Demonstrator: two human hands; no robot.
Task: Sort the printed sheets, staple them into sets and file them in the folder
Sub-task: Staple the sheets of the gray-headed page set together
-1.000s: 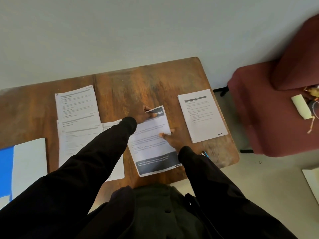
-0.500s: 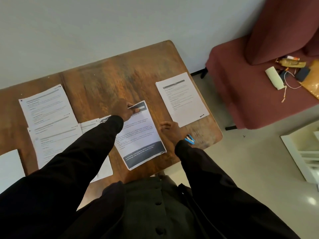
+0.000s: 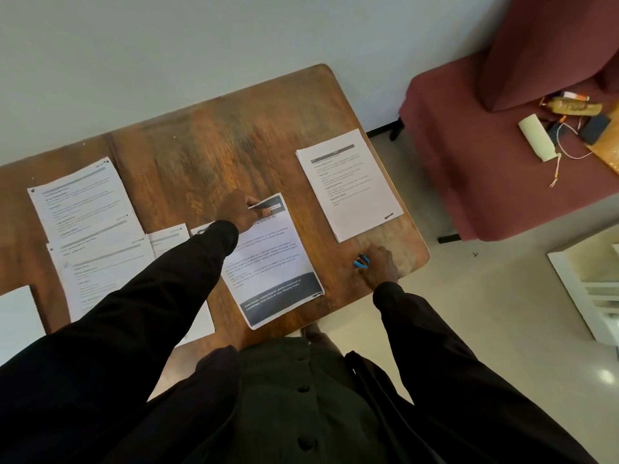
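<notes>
The blue stapler (image 3: pixel 361 262) lay mostly under the right hand (image 3: pixel 380 267) — whether the fingers closed on it could not be told. The left sleeve (image 3: pixel 160 289) covered parts of the overlapping sheets (image 3: pixel 100 272) and the left edge of the centre stack (image 3: pixel 271 259). A white sheet (image 3: pixel 15 316) was cut by the left border. Small items on the maroon chair (image 3: pixel 502 182) — and the far sheets' print — were too small to read.

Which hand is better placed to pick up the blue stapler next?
Right. The right hand already rests at the blue stapler near the table edge; the left hand pins the set's top corner.
</notes>
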